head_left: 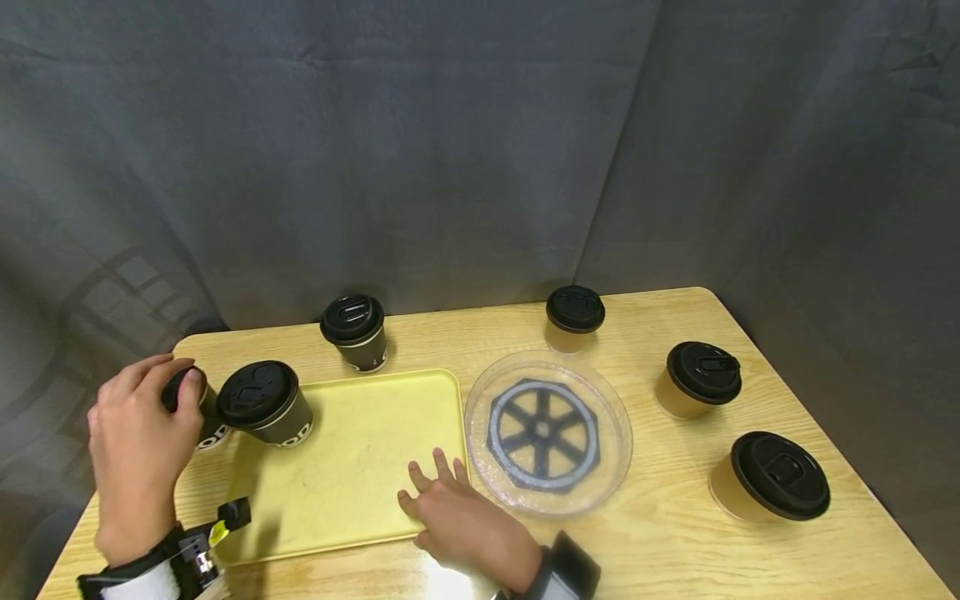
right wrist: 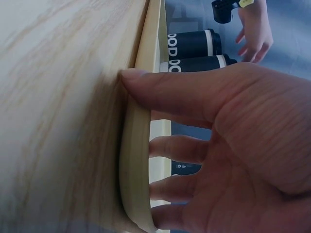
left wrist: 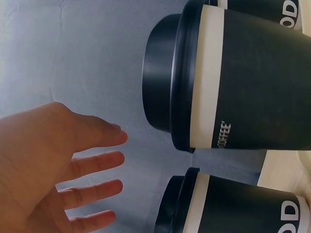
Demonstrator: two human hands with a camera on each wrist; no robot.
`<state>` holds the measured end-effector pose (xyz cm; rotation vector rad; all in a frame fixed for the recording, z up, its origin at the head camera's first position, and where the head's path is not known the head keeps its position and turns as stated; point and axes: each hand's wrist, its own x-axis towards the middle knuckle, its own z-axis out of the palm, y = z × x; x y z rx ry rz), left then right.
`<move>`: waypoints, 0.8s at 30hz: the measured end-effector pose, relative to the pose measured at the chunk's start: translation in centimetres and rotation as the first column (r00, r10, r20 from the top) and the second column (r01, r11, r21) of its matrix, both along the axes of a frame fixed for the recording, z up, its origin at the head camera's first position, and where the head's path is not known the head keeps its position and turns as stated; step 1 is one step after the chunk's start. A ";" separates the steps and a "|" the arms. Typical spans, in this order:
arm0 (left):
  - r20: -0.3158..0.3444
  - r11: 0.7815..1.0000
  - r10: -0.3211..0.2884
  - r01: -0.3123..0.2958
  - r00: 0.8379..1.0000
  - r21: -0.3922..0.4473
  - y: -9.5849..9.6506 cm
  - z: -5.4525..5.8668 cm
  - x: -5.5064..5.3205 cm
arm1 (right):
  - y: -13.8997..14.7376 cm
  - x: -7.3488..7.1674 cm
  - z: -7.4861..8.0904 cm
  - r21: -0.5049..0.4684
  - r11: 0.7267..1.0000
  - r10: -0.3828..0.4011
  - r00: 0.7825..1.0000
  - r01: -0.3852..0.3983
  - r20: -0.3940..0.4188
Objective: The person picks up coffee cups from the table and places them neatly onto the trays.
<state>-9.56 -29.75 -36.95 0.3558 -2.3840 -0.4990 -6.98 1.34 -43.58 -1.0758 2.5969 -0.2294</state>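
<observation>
Hovering above the leftmost dark cup [head_left: 212, 414], left of the yellow tray [head_left: 360, 450], the left hand [head_left: 142, 425] has its fingers apart and off the lid. The right hand [head_left: 468, 517] rests at the tray's near right corner, fingers spread inside the rim, thumb outside; its pressure is hard to judge. A second dark cup [head_left: 281, 418] stands just beside the first. The step in hand appears to be an approach to the leftmost cup; lifting would call for closing the left fingers round it.

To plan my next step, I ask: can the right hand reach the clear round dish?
Probably yes: the right hand is close beside the clear round dish, and nothing stands between them.
</observation>
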 end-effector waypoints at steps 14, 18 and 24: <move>0.139 0.998 0.051 -0.057 0.989 0.040 -0.9 -0.5 -0.1 | 0.0 0.0 -0.1 0.002 1.000 0.000 1.000 0.000 -0.010; 0.205 0.996 0.056 -0.068 0.977 0.053 -1.2 -0.7 -0.2 | 0.0 0.0 -0.1 0.003 1.000 0.005 1.000 -0.005 -0.016; 0.271 0.996 0.054 -0.072 0.961 0.059 -1.6 -0.9 -0.1 | 0.1 0.0 -0.2 -0.002 1.000 0.014 0.999 -0.014 -0.029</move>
